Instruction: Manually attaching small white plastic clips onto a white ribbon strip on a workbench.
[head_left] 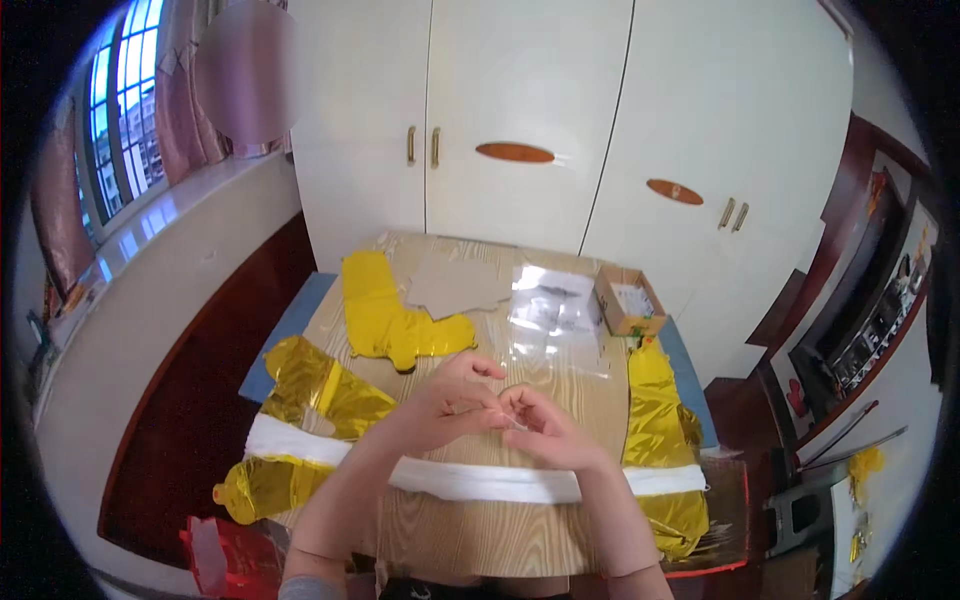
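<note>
My left hand [450,402] and my right hand [548,430] meet above the middle of the table, fingertips pinched close together. Between them shows a thin, clear sliver of something too small to make out. Beneath my forearms a white cloth strip [480,482] runs across the table from left to right. Gold foil balloons, uninflated, lie around: one flat and angular [372,305] beyond my left hand, a crumpled one [325,392] at the left under the strip, another [655,400] at the right, also crossed by the strip.
Near the table's far edge lie a grey-brown cardboard sheet [455,285] and a clear plastic bag [555,310]. A small open cardboard box [630,303] stands at the far right corner. White cupboards [520,80] rise behind. A red bag [232,560] is low at the left.
</note>
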